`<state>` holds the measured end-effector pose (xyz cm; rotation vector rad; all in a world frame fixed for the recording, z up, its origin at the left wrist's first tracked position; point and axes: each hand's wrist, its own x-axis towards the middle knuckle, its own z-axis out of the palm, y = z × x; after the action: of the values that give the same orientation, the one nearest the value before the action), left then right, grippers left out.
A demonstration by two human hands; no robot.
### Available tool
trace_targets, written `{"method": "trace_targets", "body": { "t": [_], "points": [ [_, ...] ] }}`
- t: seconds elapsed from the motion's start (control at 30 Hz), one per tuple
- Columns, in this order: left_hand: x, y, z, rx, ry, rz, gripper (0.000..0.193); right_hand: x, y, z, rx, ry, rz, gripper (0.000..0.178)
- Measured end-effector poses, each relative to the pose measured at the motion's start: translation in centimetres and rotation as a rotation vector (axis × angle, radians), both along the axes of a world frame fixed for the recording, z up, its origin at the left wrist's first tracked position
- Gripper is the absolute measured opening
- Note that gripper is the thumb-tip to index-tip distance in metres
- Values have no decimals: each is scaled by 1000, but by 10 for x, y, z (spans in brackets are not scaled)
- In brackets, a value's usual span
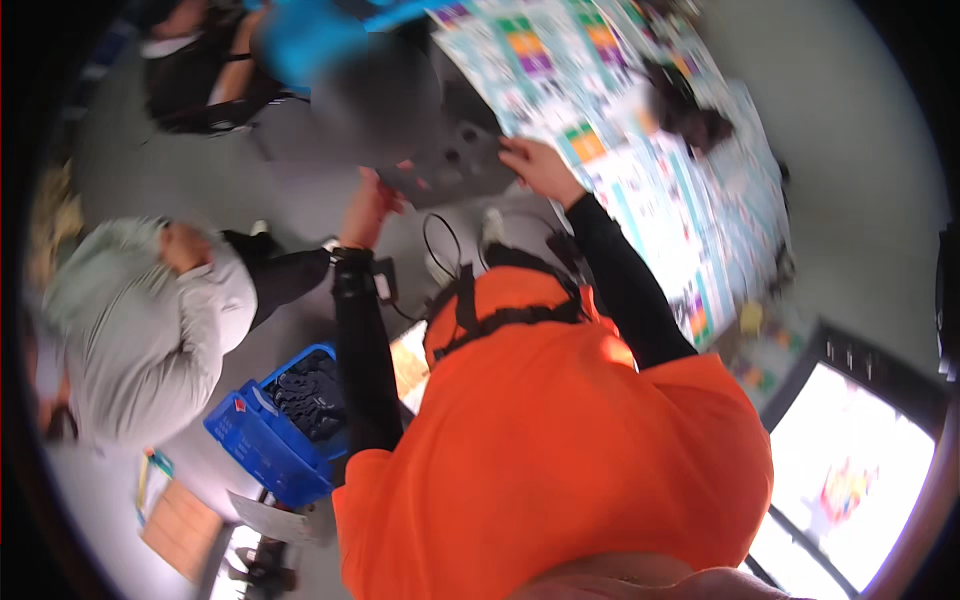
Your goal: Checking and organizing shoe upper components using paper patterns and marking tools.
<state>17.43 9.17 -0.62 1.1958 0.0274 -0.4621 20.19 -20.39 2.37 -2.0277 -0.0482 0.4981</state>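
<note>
In front of me a dark grey flat panel [468,178] with several round dark spots or holes is held up between my two hands. My left hand [371,212] has its fingers closed at the panel's near left edge, beside a small reddish patch. On the opposite side, my right hand [545,172] pinches the right edge. Motion blur smears the panel's far part, so its full outline is hard to make out. Black sleeves cover both my forearms, and a dark band with a small box sits at my left wrist.
A surface covered with colourful printed sheets [640,190] spreads to the right. At lower left stands a blue crate [262,440] holding dark material. A person in a light grey top [150,330] is close on my left; another is at upper left. A bright screen [850,470] is lower right.
</note>
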Motion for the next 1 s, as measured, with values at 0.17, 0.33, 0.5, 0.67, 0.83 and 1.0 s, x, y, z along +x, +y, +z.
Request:
{"method": "trace_targets", "body": {
  "t": [0.17, 0.33, 0.5, 0.67, 0.83, 1.0],
  "points": [
    [12, -43, -16, 310, -49, -255, 42, -52, -43, 10, 0, 81, -262, 33],
    [-5, -115, -3, 243, -5, -266, 22, -115, -109, -59, -180, -442, -244, 25],
    [-32, -104, -40, 665, -89, -590, 25, -166, -102, -19, 39, 116, -521, 27],
    [-57, -177, -59, 617, -66, -720, 23, -226, -169, -61, 39, 143, -584, 27],
    [-70, -254, -65, 636, -82, -805, 23, -261, -225, -81, -45, 88, -664, 26],
    [-73, -355, -81, 532, -109, -810, 24, -320, -294, -86, -227, -27, -1057, 31]
  ]
}}
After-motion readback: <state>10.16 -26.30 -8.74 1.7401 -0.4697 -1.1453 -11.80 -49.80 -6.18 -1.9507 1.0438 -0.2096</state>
